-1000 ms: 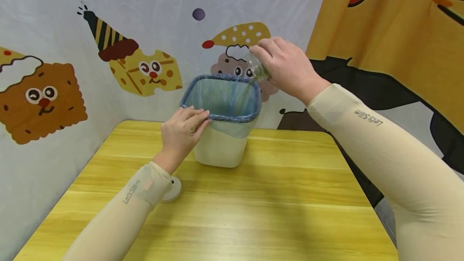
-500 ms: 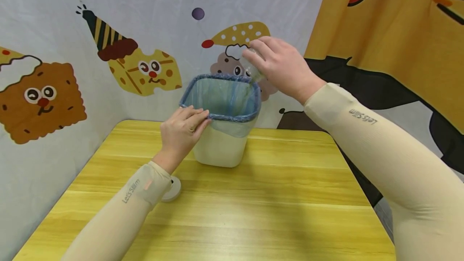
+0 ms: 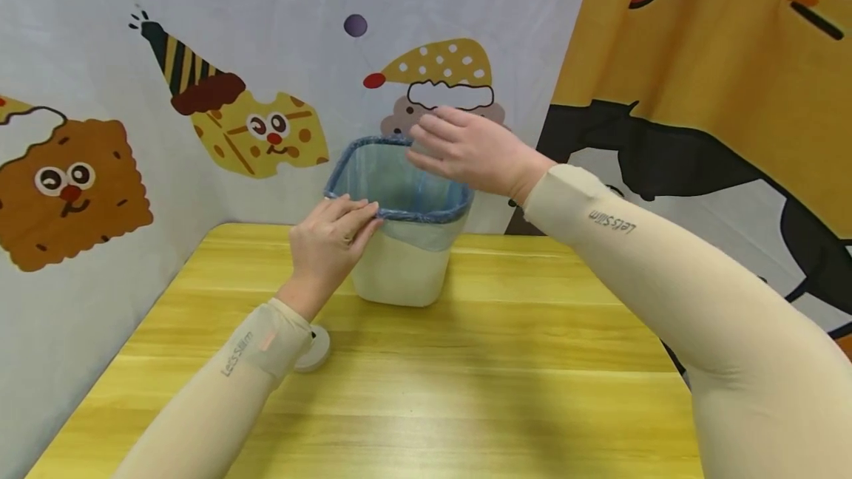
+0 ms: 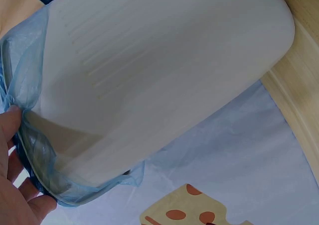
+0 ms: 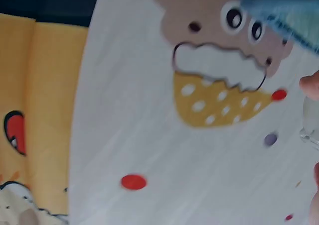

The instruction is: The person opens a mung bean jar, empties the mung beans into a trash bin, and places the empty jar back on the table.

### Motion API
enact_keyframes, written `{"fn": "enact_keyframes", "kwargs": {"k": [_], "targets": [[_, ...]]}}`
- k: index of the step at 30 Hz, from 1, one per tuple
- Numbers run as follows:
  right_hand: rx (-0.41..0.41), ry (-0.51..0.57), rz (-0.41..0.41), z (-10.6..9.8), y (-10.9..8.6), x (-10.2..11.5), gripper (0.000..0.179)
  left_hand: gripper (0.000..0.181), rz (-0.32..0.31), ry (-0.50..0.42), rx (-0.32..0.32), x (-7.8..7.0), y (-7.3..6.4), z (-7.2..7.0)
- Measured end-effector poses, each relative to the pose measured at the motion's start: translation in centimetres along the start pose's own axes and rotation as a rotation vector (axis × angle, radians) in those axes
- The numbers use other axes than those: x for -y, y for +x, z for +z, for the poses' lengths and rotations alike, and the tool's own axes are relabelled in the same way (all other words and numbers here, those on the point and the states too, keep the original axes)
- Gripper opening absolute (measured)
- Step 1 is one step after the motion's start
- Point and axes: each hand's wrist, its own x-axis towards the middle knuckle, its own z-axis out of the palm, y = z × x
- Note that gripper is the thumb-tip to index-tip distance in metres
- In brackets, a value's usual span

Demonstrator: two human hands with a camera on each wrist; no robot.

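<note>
A cream trash bin [image 3: 402, 268] with a blue bag liner [image 3: 426, 217] folded over its rim stands on the table. My left hand [image 3: 329, 239] grips its near left rim; in the left wrist view the fingers pinch the liner and rim from both sides. Above the bin's right side is my right hand [image 3: 469, 150], its back towards the head camera. It holds a clear jar [image 5: 311, 123], seen only in part at the right edge of the right wrist view. In the head view the hand hides nearly all of the jar.
A round white lid-like disc [image 3: 314, 350] lies on the wooden table [image 3: 426, 390], partly behind my left wrist. Behind the table hangs a white cloth [image 3: 279, 13] printed with cartoon foods, with an orange curtain [image 3: 719, 72] to the right.
My right hand has moved left and lower over the bin and turned, hiding the jar. A thin greenish-brown stream seen at the jar's mouth earlier is out of sight. The left hand stays put.
</note>
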Motion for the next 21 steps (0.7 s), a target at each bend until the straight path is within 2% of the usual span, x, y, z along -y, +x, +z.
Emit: {"fn": "enact_keyframes", "kwargs": {"k": [2,5,9,21], "targets": [[0.046,-0.002,-0.057,0.3,0.4,1.0,0.056,0.022,0.004,0.004,-0.004,0.0,-0.1,0.0],[0.087,0.001,-0.099,0.7,0.6,2.3,0.055,0.023,0.014,-0.001,-0.004,-0.1,-0.2,-0.1],[0.089,0.011,-0.099,0.8,0.6,3.0,0.054,0.023,0.016,-0.011,-0.003,-0.2,-0.1,-0.1],[0.081,0.041,-0.070,0.9,0.8,3.1,0.054,0.022,0.013,0.000,-0.012,0.1,-0.1,-0.2]]}}
